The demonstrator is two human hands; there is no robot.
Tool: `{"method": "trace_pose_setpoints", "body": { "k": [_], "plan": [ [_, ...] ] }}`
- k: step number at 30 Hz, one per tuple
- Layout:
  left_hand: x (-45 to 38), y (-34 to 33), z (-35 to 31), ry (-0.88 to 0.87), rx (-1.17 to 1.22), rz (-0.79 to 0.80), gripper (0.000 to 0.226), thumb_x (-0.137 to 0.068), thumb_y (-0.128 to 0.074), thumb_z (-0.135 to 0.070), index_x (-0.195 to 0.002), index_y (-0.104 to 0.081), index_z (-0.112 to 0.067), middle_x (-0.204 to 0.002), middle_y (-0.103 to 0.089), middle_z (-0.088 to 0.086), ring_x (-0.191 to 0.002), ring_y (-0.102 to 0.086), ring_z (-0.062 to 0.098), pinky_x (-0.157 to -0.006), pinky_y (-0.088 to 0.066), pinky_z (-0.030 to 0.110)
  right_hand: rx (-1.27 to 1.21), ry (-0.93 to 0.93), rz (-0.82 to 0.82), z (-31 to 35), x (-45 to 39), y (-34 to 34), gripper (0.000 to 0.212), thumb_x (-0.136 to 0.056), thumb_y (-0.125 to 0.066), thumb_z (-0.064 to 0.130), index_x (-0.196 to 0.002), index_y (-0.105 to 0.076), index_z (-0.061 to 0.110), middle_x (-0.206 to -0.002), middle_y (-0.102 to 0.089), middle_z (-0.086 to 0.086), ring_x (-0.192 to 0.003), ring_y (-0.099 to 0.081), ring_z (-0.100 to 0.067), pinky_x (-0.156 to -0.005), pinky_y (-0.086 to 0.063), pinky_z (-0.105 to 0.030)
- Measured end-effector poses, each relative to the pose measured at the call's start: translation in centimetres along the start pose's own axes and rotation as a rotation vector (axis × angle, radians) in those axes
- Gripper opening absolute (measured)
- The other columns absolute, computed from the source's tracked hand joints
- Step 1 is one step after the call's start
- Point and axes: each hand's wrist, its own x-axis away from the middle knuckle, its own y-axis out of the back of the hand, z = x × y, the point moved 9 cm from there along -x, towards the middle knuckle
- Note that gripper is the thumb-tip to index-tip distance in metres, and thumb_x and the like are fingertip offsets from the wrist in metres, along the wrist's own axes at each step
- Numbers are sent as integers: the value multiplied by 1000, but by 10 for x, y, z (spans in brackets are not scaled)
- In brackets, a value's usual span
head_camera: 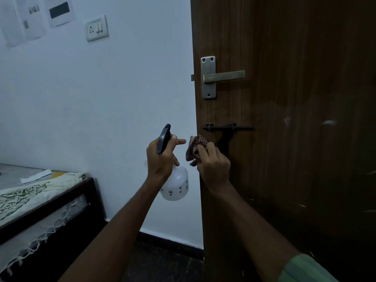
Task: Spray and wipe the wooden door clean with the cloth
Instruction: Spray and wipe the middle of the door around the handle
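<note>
Two hands: both busy, frame centre
left hand (pixel 160 159): grips spray bottle (pixel 176 184)
right hand (pixel 213 165): pinches cloth (pixel 195 147) at door (pixel 295 139) left edge
room: bare wall (pixel 122 98) leftward

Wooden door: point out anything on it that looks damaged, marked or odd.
The wooden door carries pale scuffs right of the black latch, and more light flecks near its lower right. They look like chipped finish or residue; I cannot tell which. The handle sits level.
</note>
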Motion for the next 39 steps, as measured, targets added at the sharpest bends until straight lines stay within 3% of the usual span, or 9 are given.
{"method": "trace_pose_setpoints", "body": {
  "k": [6,10,16,21,24,27,33,36,39],
  "plan": [
    [2,-14,-3,-20,28,90,32,-101,-55,-34,-94,-66,-5,-98,-82,0,-40,-59,24,-52,-55,37,-64,42,121,-15,48,0,29,-80,-85,10,-106,-75,6,-91,-65,-10,-69,-63,-21,-50,-54,-30],
    [1,-36,-5,-19,61,158,26,-105,-57,-25,-90,-67,-6,-92,-81,3,-40,-58,25,-49,-51,35,-61,60,62,-26,27,10,20,-87,-76,7,-106,-74,3,-96,-67,-13,-78,-62,-24,-61,-54,-35],
    [-5,-70,-8,25,85,169,31,-109,-54,-19,-92,-70,2,-89,-80,9,-40,-58,22,-47,-50,28,-31,456,216,-32,60,10,25,-91,-77,16,-114,-73,7,-107,-68,-13,-96,-65,-27,-80,-58,-37],
    [-8,-79,-10,8,104,171,32,-109,-54,-20,-91,-70,1,-87,-79,8,-43,-58,33,-46,-50,31,-86,50,0,-83,20,66,32,-93,-61,17,-122,-70,4,-120,-64,-18,-103,-61,-30,-84,-55,-34],
    [-6,-88,-17,-2,105,173,28,-109,-54,-17,-98,-71,3,-87,-79,9,-42,-58,25,-45,-49,29,-7,16,-155,-102,-42,91,34,-95,-58,16,-125,-70,5,-125,-63,-21,-108,-58,-33,-87,-50,-36],
    [-4,-97,-23,-1,125,176,27,-109,-54,-16,-98,-71,2,-87,-79,9,-42,-58,25,-44,-49,28,52,21,-133,-122,-88,84,34,-96,-63,15,-129,-68,9,-131,-63,-16,-118,-56,-33,-95,-47,-41],
    [1,-123,-45,-22,140,247,26,-108,-56,-17,-90,-72,-5,-87,-79,10,-47,-60,36,-44,-49,29,126,539,127,-138,-57,81,41,-102,-60,17,-142,-61,8,-142,-60,-17,-127,-58,-34,-103,-49,-48],
    [-1,-131,-58,-57,127,283,29,-109,-55,-18,-90,-71,-2,-88,-78,11,-45,-59,26,-45,-49,28,136,290,-15,-180,-84,114,38,-105,-62,33,-134,-68,10,-137,-64,-15,-124,-59,-35,-102,-48,-50],
    [-5,-142,-68,-59,139,299,31,-108,-55,-18,-91,-71,2,-87,-78,11,-45,-58,29,-44,-49,29,70,39,-164,-179,-103,122,33,-105,-61,29,-130,-71,10,-131,-67,-13,-121,-59,-33,-101,-48,-49]
  ]
}}
